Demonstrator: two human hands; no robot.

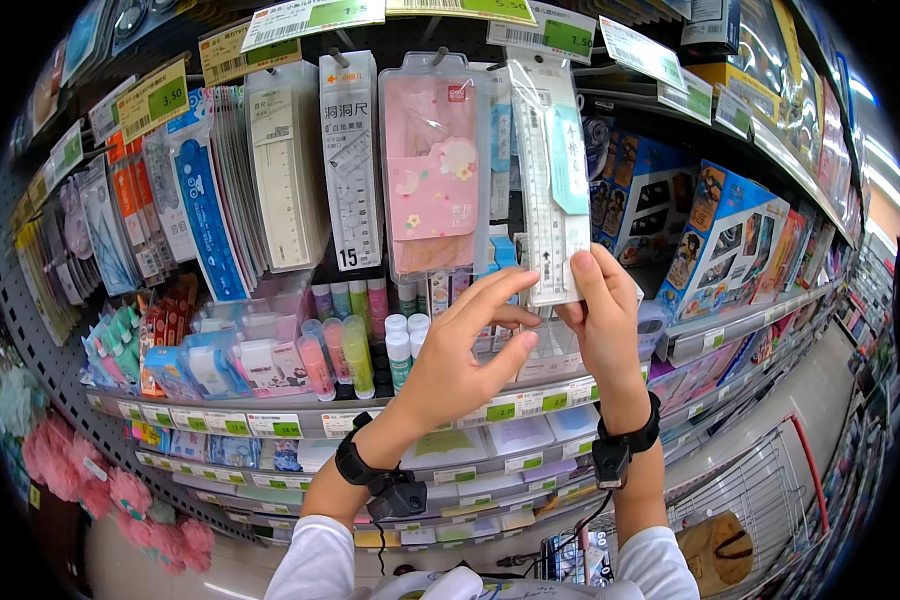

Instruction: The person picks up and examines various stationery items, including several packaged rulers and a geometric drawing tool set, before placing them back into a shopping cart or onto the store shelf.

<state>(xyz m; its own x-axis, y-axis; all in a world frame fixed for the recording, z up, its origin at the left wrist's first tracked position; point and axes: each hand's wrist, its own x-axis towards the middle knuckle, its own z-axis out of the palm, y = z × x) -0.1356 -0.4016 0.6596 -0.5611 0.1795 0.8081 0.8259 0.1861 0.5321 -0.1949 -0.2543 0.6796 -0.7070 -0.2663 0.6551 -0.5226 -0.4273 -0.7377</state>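
Note:
My right hand [604,319] pinches the lower right corner of a packaged clear ruler [551,187] with a pale green tag. The ruler's top reaches up to the price tags; whether it still hangs on a hook I cannot tell. My left hand [465,345] is just left of the pack's lower end, fingers spread, nothing in it. Left of the ruler hang a pink ruler set [433,172], a 15 cm ruler pack [352,165] and a cream ruler pack [281,172]. Both wrists wear black straps with small cameras.
Glue sticks [356,356] and boxed erasers [270,364] stand on the shelf below. Blue toy boxes [720,232] are at right. Price tags [154,97] jut out above. Pink fluffy items [131,491] hang lower left. A wire shopping cart [765,480] with a brown bag [712,551] stands lower right.

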